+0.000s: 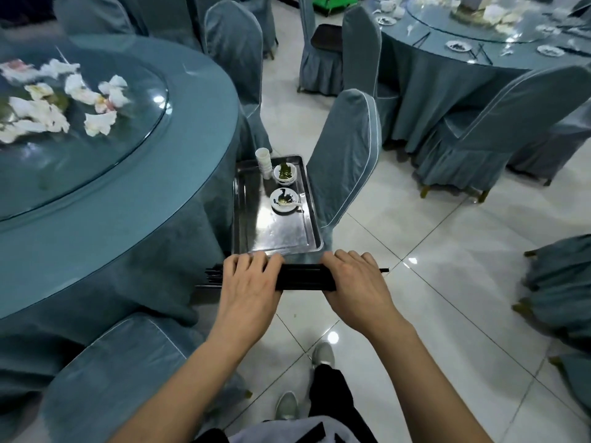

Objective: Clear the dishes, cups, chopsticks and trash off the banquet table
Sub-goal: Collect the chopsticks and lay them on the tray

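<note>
Both hands (249, 279) (355, 279) grip black chopsticks (303, 276); bundle middle hidden.

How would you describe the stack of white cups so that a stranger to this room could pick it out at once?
Find the big round table at left, then the metal tray on the chair seat beside it. The stack of white cups stands in the tray's far left corner. It is tall and plain; its neighbours, two bowls, are low and stained.

A thick bundle of black chopsticks (300, 276) lies level, crosswise, just before a rectangular steel tray (275, 231) carrying two soiled white bowls (284, 187) and stacked white cups (263, 161).
</note>
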Motion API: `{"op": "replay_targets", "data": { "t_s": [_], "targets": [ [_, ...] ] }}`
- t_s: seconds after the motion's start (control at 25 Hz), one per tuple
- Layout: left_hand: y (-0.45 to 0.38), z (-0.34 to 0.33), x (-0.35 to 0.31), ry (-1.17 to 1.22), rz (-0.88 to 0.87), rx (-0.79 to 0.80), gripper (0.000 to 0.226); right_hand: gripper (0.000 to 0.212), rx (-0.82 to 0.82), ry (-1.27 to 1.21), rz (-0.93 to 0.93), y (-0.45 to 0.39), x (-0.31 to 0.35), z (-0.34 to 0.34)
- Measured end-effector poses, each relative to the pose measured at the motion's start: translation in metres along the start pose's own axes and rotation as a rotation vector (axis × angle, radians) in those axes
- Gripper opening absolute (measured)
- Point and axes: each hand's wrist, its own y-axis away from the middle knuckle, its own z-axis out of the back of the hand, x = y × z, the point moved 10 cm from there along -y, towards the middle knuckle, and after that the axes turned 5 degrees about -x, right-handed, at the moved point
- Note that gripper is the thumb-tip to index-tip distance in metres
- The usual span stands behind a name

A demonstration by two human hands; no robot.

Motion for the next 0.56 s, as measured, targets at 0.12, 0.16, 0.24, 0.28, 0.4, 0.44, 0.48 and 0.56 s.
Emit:
{"op": "replay_targets", "data": {
  "t_s": [0.12, 0.16, 0.24, 0.28, 0.4, 0.44, 0.48, 0.56],
  "targets": [
    [-0.028, -0.018, 0.008, -0.022, 0.041, 0.028, 0.029, 0.018, 0.035, -0.062, 0.037, -0.039, -0.013, -0.011],
    [-0.038, -0.024, 0.01, -0.028, 0.052, 0.03, 0.03, 0.021, 0.059, -0.073, 0.049, -0.051, -0.018, -0.016],
    [-0.062, -0.037, 0.013, -0.049, 0.076, 0.039, 0.03, 0.024, 0.093, -0.084, 0.08, -0.08, -0.027, -0.024],
    [-0.075, -0.046, 0.016, -0.056, 0.093, 0.053, 0.03, 0.024, 0.111, -0.094, 0.092, -0.095, -0.034, -0.029],
    [-0.109, -0.071, 0.023, -0.084, 0.15, 0.095, 0.03, 0.028, 0.159, -0.129, 0.127, -0.137, -0.052, -0.042],
    [-0.116, -0.079, 0.024, -0.091, 0.169, 0.115, 0.032, 0.028, 0.179, -0.145, 0.137, -0.148, -0.056, -0.046],
    [-0.122, -0.087, 0.025, -0.095, 0.186, 0.136, 0.033, 0.029, 0.203, -0.155, 0.149, -0.156, -0.06, -0.052],
    [-0.134, -0.099, 0.027, -0.1, 0.21, 0.173, 0.036, 0.029, 0.243, -0.15, 0.185, -0.172, -0.066, -0.065]
  ]
}}
